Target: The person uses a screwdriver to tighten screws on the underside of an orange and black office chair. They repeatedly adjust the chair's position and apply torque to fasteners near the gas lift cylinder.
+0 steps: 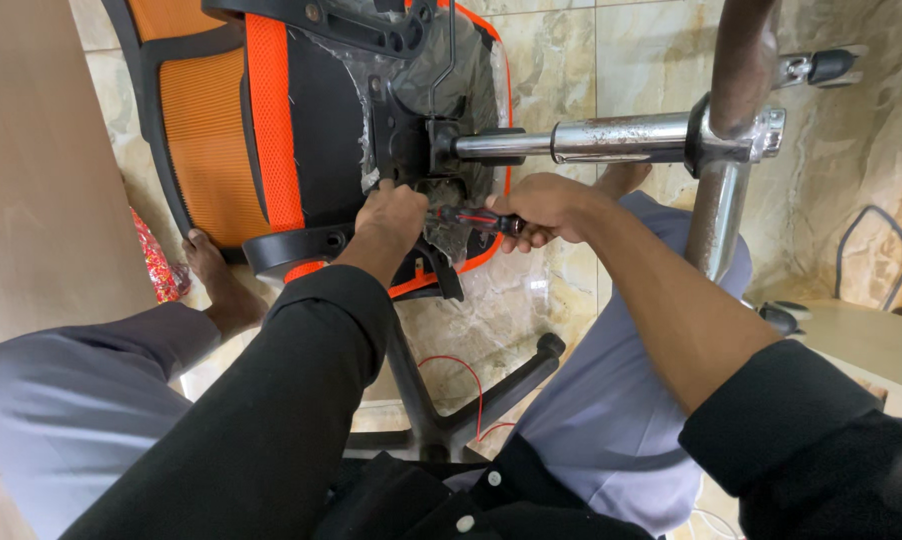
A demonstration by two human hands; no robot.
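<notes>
Marble floor [651,60] under overturned chair [301,130]

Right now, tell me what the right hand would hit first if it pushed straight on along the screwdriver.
The right hand points its screwdriver leftward; it would probably meet the left hand at the chair's black underside mechanism first, though depth is unclear.

The overturned chair [311,120] lies on the floor [561,60] between the person's legs, its gas column [611,138] pointing right.

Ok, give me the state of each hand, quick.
Left hand: closed, pressed against the underside of the chair seat; what it grips is hidden.
Right hand: closed around the screwdriver.
</notes>
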